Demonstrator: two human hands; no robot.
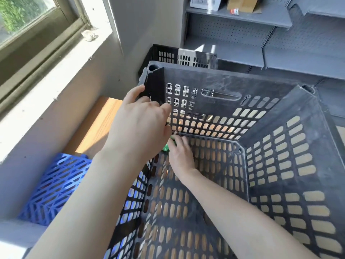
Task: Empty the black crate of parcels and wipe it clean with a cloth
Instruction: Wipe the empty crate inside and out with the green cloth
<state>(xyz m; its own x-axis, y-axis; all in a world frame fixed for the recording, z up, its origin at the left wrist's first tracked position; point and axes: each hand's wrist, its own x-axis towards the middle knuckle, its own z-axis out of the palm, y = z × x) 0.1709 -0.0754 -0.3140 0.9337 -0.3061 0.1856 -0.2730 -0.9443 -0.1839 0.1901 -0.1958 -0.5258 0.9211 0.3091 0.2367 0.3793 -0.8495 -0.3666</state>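
The black crate [224,146] stands in front of you, no parcels visible inside. Your left hand [141,124] grips its far-left corner rim. Your right hand [180,155] presses a green cloth [166,148] against the crate's floor, fingers closed over it.

Bright daylight enters through the window [28,21] at upper left, glaring white on the sill below it. Away from the window, shelving sits in softer shade (edges bend with wide-angle distortion); focus is mostly sharp.
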